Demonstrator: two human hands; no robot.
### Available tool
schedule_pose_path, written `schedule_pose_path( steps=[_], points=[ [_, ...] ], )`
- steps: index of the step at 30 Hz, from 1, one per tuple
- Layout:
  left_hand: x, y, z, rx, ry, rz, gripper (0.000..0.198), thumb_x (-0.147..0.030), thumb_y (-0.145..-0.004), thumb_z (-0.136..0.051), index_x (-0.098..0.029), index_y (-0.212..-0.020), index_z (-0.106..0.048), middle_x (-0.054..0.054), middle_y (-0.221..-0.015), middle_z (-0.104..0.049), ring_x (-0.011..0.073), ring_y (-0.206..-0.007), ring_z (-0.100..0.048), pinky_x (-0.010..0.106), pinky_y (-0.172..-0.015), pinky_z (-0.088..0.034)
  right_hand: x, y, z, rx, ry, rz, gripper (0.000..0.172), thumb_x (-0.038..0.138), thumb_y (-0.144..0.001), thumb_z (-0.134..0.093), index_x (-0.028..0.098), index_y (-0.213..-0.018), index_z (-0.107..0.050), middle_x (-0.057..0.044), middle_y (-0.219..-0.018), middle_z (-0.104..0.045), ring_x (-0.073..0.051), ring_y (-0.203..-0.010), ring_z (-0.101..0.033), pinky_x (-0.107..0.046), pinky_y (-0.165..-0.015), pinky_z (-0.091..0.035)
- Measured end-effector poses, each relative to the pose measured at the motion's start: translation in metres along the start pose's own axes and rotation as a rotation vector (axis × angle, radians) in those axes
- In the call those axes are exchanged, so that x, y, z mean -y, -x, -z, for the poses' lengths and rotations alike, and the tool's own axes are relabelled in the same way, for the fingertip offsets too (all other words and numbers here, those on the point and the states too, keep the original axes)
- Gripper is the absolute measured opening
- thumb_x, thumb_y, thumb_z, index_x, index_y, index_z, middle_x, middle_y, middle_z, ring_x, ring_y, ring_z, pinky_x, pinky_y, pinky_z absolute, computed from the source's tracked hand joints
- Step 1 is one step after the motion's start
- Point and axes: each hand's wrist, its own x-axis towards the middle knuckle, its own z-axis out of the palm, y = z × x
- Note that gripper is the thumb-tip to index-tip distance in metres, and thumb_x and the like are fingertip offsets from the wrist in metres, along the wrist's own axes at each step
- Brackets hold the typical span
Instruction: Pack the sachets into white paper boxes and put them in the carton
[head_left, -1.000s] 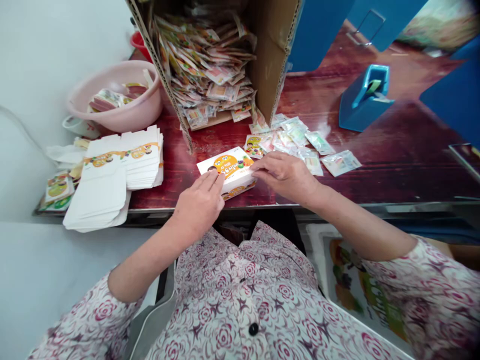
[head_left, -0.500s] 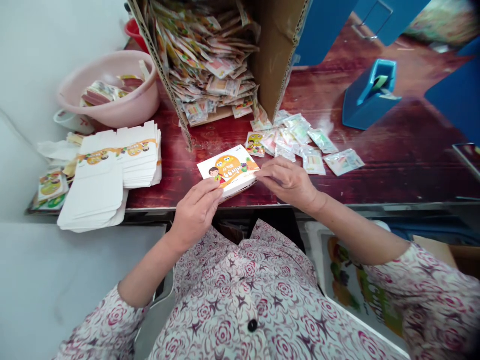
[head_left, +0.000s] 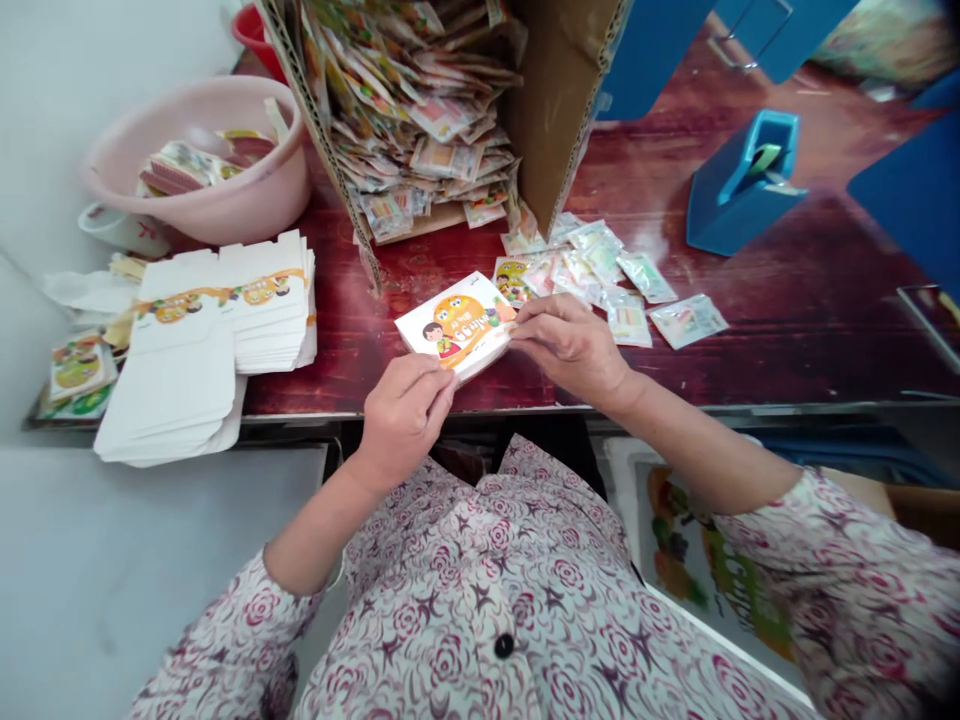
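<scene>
A small white printed carton (head_left: 461, 322) with an orange cartoon face rests near the table's front edge, tilted slightly. At its near left corner my left hand (head_left: 405, 410) is closed, fingertips on the edge. My right hand (head_left: 574, 345) pinches the carton's right end between thumb and fingers. Just beyond the carton lie a small printed packet (head_left: 512, 282) and several clear sachets (head_left: 596, 262) in a loose pile. The carton's underside and inside are hidden.
A large cardboard box (head_left: 559, 120) full of sachets stands at the back. On the left are flat carton blanks (head_left: 176, 345) and a pink basin (head_left: 217, 210). A blue tape dispenser (head_left: 739, 195) stands right, with blue boxes (head_left: 652, 60) behind.
The carton's near right side, which showed a dark gap, now looks closed. My left hand has slid slightly right along the front corner; my right hand has risen a little. The view has shifted slightly.
</scene>
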Motion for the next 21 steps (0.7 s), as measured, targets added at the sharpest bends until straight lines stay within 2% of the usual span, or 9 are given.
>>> schedule_pose_path(
  steps=[3,6,12,15,19,21],
  points=[
    [0.002,0.008,-0.002,-0.003,0.006,-0.076,0.012,-0.012,-0.09,-0.065,-0.017,-0.101,-0.066,0.006,-0.099,-0.07,0.0177,-0.098,-0.067,0.036,-0.087,-0.062,0.003,-0.001,0.001,0.005,-0.031,0.074,0.009,0.028,-0.095,-0.061,0.028,-0.094,-0.069,-0.002,-0.106,-0.071,-0.022,-0.106,-0.063,-0.045,-0.097,-0.052],
    [0.003,0.014,-0.002,0.009,0.043,-0.08,0.019,-0.01,-0.089,-0.066,-0.018,-0.107,-0.066,0.006,-0.106,-0.07,0.0193,-0.105,-0.067,0.038,-0.091,-0.062,0.012,-0.002,-0.001,0.034,-0.078,0.154,0.012,0.025,-0.096,-0.06,0.029,-0.103,-0.069,-0.001,-0.113,-0.071,-0.021,-0.113,-0.062,-0.046,-0.102,-0.052],
    [0.002,0.005,0.0,-0.016,0.166,0.16,0.008,-0.014,-0.088,-0.07,-0.02,-0.093,-0.068,0.002,-0.097,-0.071,0.0152,-0.095,-0.07,0.033,-0.085,-0.062,0.03,-0.007,-0.014,0.035,-0.082,0.221,0.013,0.025,-0.099,-0.055,0.026,-0.104,-0.068,-0.002,-0.111,-0.072,-0.018,-0.107,-0.063,-0.042,-0.099,-0.056],
    [0.003,-0.001,0.0,-0.019,0.183,0.207,0.005,-0.014,-0.087,-0.07,-0.019,-0.088,-0.069,0.001,-0.092,-0.07,0.014,-0.091,-0.07,0.03,-0.08,-0.061,0.031,-0.012,-0.017,0.055,-0.059,0.221,0.016,0.026,-0.101,-0.05,0.026,-0.1,-0.067,0.0,-0.108,-0.072,-0.018,-0.103,-0.063,-0.043,-0.095,-0.058],
    [0.009,-0.001,0.001,0.013,0.1,0.065,0.007,-0.012,-0.089,-0.066,-0.018,-0.092,-0.069,0.004,-0.096,-0.072,0.0154,-0.094,-0.07,0.033,-0.085,-0.062,0.033,-0.015,-0.015,0.133,-0.055,0.133,0.021,0.025,-0.101,-0.048,0.03,-0.093,-0.068,0.0,-0.106,-0.072,-0.019,-0.104,-0.065,-0.041,-0.098,-0.057],
    [0.012,0.002,0.002,0.05,0.084,-0.017,0.01,-0.011,-0.089,-0.066,-0.018,-0.096,-0.069,0.005,-0.101,-0.072,0.0166,-0.098,-0.07,0.034,-0.088,-0.062,0.034,-0.013,-0.014,0.124,-0.053,0.143,0.021,0.023,-0.101,-0.049,0.03,-0.092,-0.068,0.0,-0.106,-0.073,-0.018,-0.103,-0.066,-0.039,-0.101,-0.056]
  ],
)
